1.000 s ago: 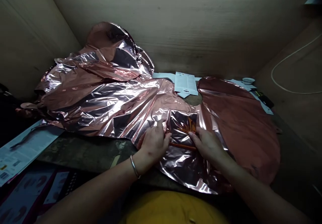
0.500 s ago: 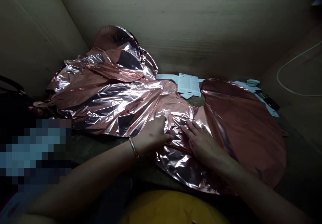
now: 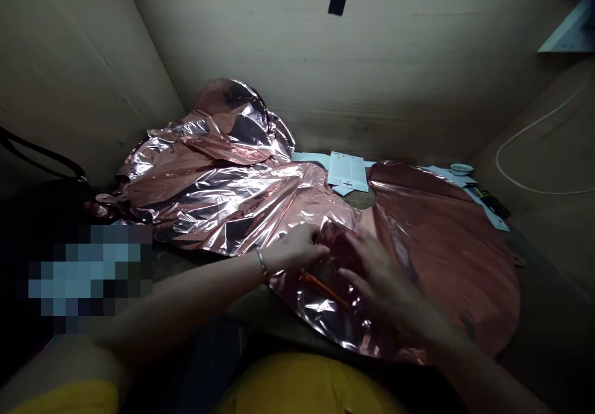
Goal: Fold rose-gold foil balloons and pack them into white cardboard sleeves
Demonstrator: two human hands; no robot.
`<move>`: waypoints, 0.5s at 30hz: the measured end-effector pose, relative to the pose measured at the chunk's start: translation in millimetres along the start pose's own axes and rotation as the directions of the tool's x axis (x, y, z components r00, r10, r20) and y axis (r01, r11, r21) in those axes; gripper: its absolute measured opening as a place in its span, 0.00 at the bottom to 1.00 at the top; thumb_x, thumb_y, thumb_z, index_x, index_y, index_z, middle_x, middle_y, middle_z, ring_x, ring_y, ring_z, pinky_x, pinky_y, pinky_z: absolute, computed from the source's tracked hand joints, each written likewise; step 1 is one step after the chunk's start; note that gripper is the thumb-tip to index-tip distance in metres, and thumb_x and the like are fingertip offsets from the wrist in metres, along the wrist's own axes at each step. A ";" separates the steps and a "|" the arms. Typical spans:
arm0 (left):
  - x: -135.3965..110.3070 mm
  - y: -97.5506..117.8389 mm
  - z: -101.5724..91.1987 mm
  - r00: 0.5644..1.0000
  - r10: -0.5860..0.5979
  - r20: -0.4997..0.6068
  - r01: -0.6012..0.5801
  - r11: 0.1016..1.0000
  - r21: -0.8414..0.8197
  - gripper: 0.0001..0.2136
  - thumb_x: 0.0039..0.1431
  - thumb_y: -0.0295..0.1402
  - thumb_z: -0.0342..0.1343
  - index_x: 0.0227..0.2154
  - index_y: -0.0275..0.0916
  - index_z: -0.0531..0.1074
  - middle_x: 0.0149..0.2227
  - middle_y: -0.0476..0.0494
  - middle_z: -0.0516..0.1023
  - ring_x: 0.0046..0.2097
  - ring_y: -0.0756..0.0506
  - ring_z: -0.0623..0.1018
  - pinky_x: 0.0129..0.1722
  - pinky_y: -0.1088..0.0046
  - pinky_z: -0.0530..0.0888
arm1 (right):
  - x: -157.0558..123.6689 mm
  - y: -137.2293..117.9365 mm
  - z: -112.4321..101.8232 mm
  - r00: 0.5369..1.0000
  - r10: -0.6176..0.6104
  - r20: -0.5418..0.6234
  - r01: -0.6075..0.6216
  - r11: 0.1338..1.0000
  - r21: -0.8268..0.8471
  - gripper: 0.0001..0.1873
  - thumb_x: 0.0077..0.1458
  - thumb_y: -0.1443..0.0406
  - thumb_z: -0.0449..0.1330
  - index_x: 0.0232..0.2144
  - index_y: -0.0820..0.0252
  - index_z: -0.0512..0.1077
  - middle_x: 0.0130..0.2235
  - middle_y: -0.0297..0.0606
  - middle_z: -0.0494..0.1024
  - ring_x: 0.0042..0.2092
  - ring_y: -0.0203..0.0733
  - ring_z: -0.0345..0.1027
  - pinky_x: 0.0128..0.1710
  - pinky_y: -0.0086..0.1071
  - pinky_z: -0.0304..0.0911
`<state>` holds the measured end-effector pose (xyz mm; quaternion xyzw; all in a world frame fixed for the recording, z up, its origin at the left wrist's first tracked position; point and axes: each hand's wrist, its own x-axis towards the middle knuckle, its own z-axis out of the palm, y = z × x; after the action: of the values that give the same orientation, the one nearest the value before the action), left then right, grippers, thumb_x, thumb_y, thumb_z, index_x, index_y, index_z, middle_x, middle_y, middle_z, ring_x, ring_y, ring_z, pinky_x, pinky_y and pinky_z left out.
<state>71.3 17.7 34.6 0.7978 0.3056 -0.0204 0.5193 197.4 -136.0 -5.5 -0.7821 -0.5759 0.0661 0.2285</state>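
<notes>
Large rose-gold foil balloons (image 3: 218,184), flat and creased, spread over the work surface. In front of me a smaller folded piece of the same foil (image 3: 335,243) lies on top, its face now dark red, with an orange-looking edge (image 3: 325,287) below it. My left hand (image 3: 297,248), with a bracelet at the wrist, has its fingers curled in a pinch at the left edge of the folded foil. On the right side of that piece my right hand (image 3: 379,274) is slightly blurred, fingers and thumb apart; whether it presses the foil cannot be told.
A white printed card (image 3: 348,171) lies behind the foil on other papers. Farther right are a small white dish (image 3: 461,169) and a dark object (image 3: 495,203). A board wall (image 3: 302,61) rises behind, and a pale cable (image 3: 499,169) hangs at right. A dark bag strap (image 3: 46,154) is at left.
The view has tilted up slightly. My right hand's thumb has spread from its fingers, and the folded foil between my hands has turned from shiny and bright to dark red.
</notes>
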 end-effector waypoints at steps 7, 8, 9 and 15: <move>-41.4 2.8 -7.8 0.822 0.542 -0.176 -0.524 0.840 0.140 0.13 0.53 0.30 0.62 0.42 0.38 0.73 0.44 0.40 0.76 0.47 0.42 0.75 0.48 0.64 0.72 | 7.4 0.8 -40.0 0.916 -0.034 0.399 -0.349 0.421 0.837 0.23 0.51 0.55 0.65 0.45 0.63 0.75 0.40 0.43 0.81 0.40 0.50 0.76 0.42 0.42 0.72; -45.3 -4.2 -5.8 0.852 0.447 -0.274 -0.463 0.886 0.005 0.19 0.52 0.32 0.64 0.47 0.38 0.71 0.46 0.39 0.76 0.47 0.42 0.75 0.48 0.63 0.73 | 1.5 -1.7 -34.0 0.928 0.054 0.370 -0.367 0.311 0.877 0.21 0.51 0.55 0.66 0.44 0.62 0.75 0.38 0.43 0.81 0.38 0.49 0.77 0.41 0.42 0.72; -48.9 -12.1 -2.4 0.894 0.338 -0.294 -0.396 0.903 -0.165 0.22 0.51 0.34 0.65 0.49 0.38 0.69 0.46 0.38 0.76 0.47 0.42 0.76 0.47 0.62 0.73 | -5.1 -5.3 -27.3 0.932 0.148 0.332 -0.358 0.209 0.910 0.21 0.51 0.56 0.67 0.45 0.61 0.75 0.38 0.42 0.81 0.38 0.49 0.77 0.41 0.42 0.73; -59.8 -42.7 27.4 0.988 0.110 -0.107 -0.152 0.792 -0.591 0.15 0.54 0.39 0.61 0.38 0.32 0.74 0.39 0.40 0.78 0.39 0.45 0.78 0.39 0.70 0.75 | -26.9 -32.2 -4.0 0.885 0.387 0.258 -0.240 -0.095 0.966 0.21 0.48 0.61 0.69 0.46 0.56 0.75 0.41 0.42 0.82 0.42 0.52 0.77 0.43 0.45 0.74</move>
<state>8.8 -21.6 8.0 0.6131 0.2579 0.1396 0.7336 161.9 -154.7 7.7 -0.5025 -0.1449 0.4610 0.7169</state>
